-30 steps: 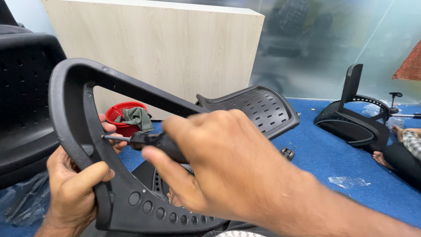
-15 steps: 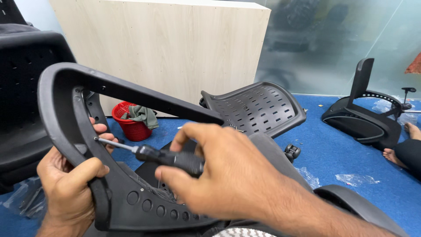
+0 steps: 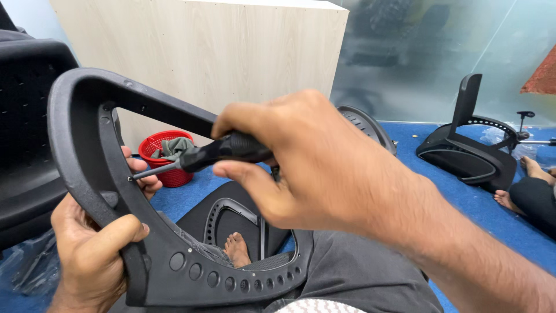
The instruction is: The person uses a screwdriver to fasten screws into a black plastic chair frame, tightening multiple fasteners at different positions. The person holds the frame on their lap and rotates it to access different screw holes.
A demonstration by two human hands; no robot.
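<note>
Since a moment ago, the right hand [image 3: 313, 159] has moved up, and the screwdriver [image 3: 202, 155] now sits higher, with its thin metal tip touching the inside edge of the black chair armrest [image 3: 87, 145]. The right hand's grip is closed tight around the screwdriver's dark handle. The left hand [image 3: 92, 249] is closest to us at the bottom left. Its grip is wrapped around the curved side of the armrest, holding it up over the person's lap. Through the big hole in the armrest you can see a bare foot [image 3: 237, 249] and part of a black chair piece on the blue floor [image 3: 463, 197]. A bit farther back sits a small red basket [image 3: 168, 159] with a green cloth in it. Behind that stands a pale wooden panel [image 3: 231, 52]. Far to the right lies another black chair part [image 3: 463, 153], and another person's foot [image 3: 536, 171] is beside it.
</note>
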